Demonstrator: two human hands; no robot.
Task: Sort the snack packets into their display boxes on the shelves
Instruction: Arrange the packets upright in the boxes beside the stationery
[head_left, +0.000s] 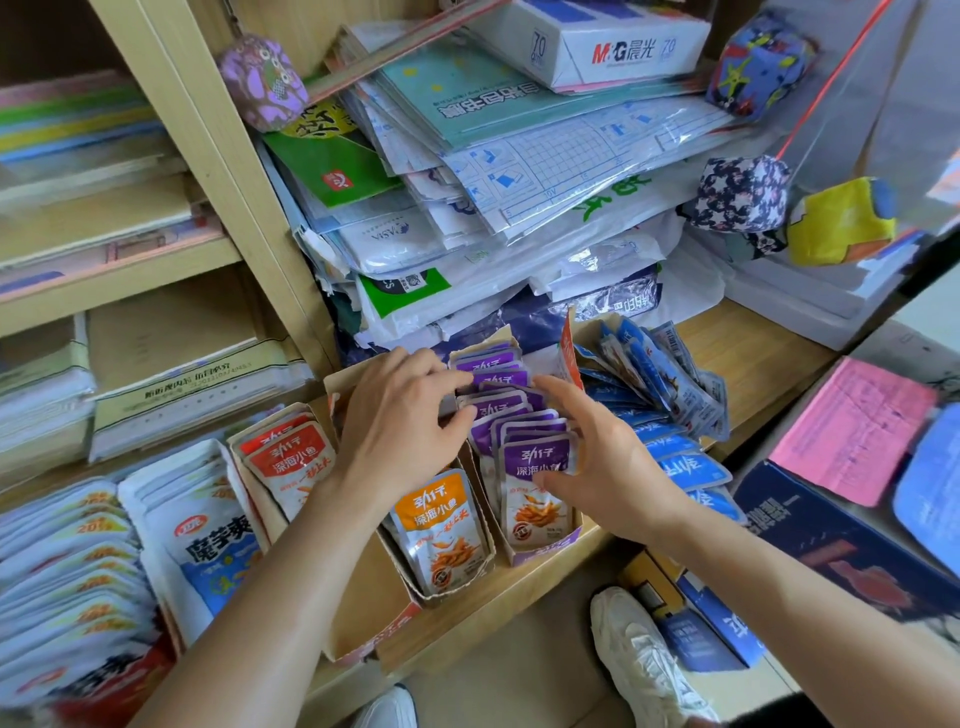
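Most packets stand sorted by colour; the blue packets at far right lie jumbled. The left hand pinches purple packets with curled fingers, and the right hand, spread open, steadies their row.

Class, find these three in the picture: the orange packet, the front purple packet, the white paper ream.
Orange packet (439, 512), head view, on its orange label.
Front purple packet (530, 456), head view, on its purple top band.
Paper ream (623, 49), head view, on its printed end face.

Two hands, one orange packet, perhaps a dozen purple packets.
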